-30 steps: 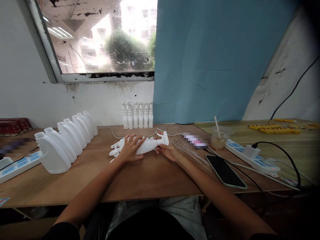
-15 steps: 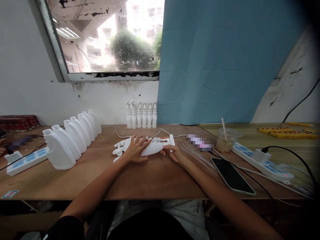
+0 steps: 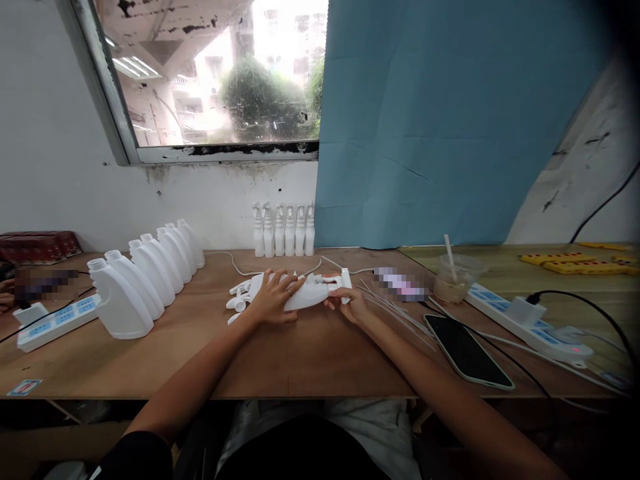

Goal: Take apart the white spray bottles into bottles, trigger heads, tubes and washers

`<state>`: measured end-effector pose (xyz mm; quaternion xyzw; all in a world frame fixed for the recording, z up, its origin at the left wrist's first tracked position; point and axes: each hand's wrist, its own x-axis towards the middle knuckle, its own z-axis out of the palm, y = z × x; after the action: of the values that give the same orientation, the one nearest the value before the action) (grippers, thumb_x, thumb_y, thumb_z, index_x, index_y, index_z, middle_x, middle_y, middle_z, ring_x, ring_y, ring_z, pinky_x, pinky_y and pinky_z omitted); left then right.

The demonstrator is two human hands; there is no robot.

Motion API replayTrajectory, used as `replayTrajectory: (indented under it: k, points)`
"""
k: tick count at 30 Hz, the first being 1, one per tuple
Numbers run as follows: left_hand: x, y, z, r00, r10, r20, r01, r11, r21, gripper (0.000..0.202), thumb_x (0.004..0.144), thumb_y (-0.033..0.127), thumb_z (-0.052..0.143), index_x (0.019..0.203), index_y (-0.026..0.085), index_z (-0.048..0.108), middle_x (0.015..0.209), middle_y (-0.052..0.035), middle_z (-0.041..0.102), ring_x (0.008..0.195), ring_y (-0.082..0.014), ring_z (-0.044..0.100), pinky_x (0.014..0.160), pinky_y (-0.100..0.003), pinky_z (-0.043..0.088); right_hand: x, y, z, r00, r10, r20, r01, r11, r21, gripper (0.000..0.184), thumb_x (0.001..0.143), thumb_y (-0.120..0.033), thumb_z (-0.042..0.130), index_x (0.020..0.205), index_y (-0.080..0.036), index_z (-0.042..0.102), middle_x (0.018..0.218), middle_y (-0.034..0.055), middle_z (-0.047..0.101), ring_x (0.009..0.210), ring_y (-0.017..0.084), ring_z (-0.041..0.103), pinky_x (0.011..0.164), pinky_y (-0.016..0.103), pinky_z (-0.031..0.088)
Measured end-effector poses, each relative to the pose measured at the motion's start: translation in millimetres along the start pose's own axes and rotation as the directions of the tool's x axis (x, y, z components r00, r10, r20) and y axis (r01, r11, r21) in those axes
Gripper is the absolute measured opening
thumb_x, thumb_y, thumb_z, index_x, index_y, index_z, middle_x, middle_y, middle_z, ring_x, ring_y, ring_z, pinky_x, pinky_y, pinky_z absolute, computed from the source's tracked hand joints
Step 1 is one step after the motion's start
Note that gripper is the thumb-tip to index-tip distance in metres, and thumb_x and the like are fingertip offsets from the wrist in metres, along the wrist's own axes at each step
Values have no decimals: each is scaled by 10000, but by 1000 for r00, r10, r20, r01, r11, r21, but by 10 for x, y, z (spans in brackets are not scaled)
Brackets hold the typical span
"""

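Note:
A white plastic bottle point(image 3: 306, 297) lies on its side on the wooden table point(image 3: 320, 353). My left hand point(image 3: 273, 297) is wrapped over its body, ring on one finger. My right hand point(image 3: 347, 304) pinches the white spray head point(image 3: 342, 280) at the bottle's neck. Several loose white spray heads point(image 3: 239, 298) lie just left of my left hand. A bundle of thin white dip tubes point(image 3: 395, 310) lies right of my right hand.
A row of open white bottles point(image 3: 145, 273) stands at the left, several finished spray bottles point(image 3: 283, 231) by the wall. A phone point(image 3: 467, 341), a plastic cup with a stick point(image 3: 454, 277), power strips point(image 3: 530, 320) point(image 3: 55, 320) and cables lie around. Another person's hand point(image 3: 6, 295) shows at the far left.
The view has shifted slightly left. Both hands stay on the lying bottle; my right hand's fingers have closed more around the spray head at the neck.

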<state>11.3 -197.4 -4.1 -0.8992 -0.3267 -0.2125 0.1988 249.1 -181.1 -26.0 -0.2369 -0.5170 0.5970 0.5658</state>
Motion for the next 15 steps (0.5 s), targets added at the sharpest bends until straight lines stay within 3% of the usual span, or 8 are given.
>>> replayTrajectory:
  k: [8, 15]
  points:
    - [8, -25, -44, 1000, 6, -10, -5, 1000, 15, 792, 768, 502, 554, 1460, 227, 284, 1382, -129, 433, 1254, -355, 317, 1043, -523, 152, -5, -3, 26, 998, -40, -49, 42, 999, 35, 384, 581, -152, 614, 962, -163, 659, 615, 17, 645, 457, 170, 551, 381, 259, 327]
    - [-52, -192, -131, 990, -70, -122, 76, 996, 48, 806, 778, 689, 490, 1432, 240, 348, 1413, -140, 399, 1318, -347, 262, 1083, -524, 75, 35, -30, -16, 991, -21, -133, 37, 993, 114, 337, 564, -142, 597, 894, -196, 635, 616, 0, 635, 460, 156, 531, 383, 256, 337]
